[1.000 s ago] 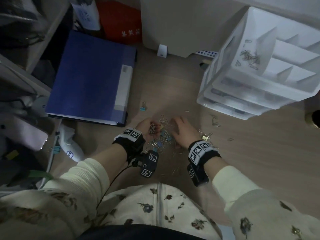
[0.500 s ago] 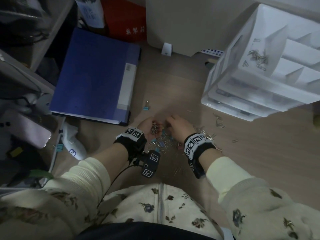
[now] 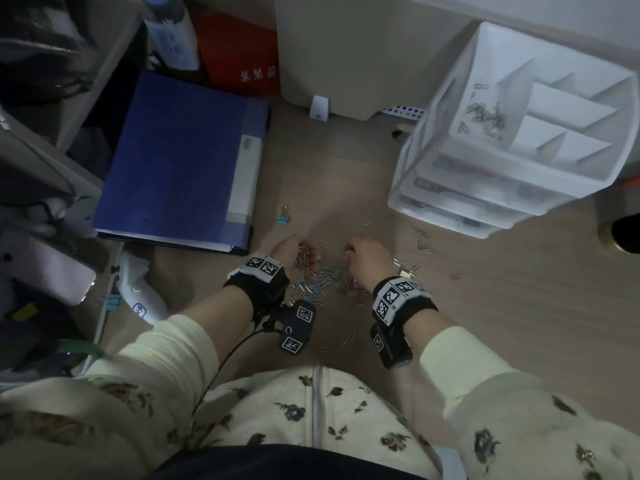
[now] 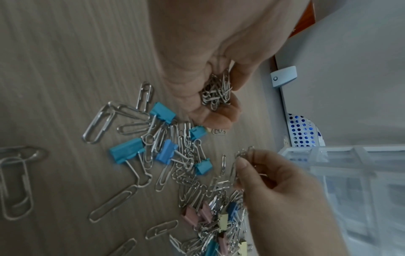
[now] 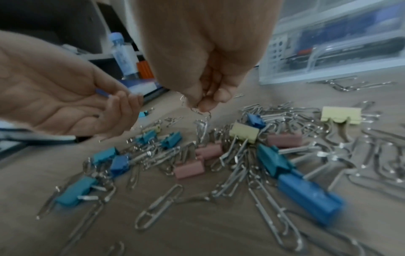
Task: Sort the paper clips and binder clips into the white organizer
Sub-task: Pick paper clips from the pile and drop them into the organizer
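Silver paper clips (image 5: 228, 175) mix with blue, teal, pink and pale yellow binder clips (image 5: 189, 170). The organizer (image 3: 519, 188) is white, the folder (image 3: 180, 161) dark blue, and the sleeves (image 3: 519, 420) cream with dark flowers.

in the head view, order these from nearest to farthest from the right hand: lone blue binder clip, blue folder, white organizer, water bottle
From the right hand:
1. lone blue binder clip, just left, ahead of the hands
2. white organizer, ahead to the right
3. blue folder, far left
4. water bottle, top left corner
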Available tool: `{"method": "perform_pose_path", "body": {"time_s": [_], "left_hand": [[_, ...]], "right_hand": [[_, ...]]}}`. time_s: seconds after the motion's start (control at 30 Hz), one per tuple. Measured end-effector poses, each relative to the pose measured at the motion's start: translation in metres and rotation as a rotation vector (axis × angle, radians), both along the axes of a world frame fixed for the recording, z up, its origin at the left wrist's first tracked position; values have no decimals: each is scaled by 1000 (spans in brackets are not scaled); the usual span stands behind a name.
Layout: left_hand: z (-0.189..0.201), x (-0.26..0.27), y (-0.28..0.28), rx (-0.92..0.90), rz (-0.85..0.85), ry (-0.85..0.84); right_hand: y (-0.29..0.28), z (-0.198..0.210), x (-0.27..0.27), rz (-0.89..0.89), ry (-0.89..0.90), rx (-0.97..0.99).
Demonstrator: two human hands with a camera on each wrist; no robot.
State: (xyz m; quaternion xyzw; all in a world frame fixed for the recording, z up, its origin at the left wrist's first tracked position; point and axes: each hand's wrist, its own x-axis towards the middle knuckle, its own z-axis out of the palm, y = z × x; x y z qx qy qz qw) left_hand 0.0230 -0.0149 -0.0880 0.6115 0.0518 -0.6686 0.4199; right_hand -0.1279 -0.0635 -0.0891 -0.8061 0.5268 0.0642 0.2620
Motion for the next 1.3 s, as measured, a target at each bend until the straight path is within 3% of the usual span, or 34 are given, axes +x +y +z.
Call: {"method": "perform_pose_path", "body": {"time_s": [0.33,0.47,0.6,0.8,1.07,1.17,1.3], "left_hand": [[10,-18,0,-83,-21,32],[14,-29,-3,-125,-61,78],[14,-30,1,-177,-5,238],[15,-33,-4,-76,-59,192],[9,-35,-10,65,-132,93],[6,-34,-11,73,-84,92],[3,-32,-11,21,-62,77]], "right_hand": [[15,33,12,-14,-393,26],[20,36,17,27,-417,23],[21,32,14,67,-404,-7],[20,31,-3,-27,-503,-45],[-9,5,-71,-455,-186,29],[-16,-5,-82,-469,-102,30],[-18,-17,-77,-357,-21,65]]}}
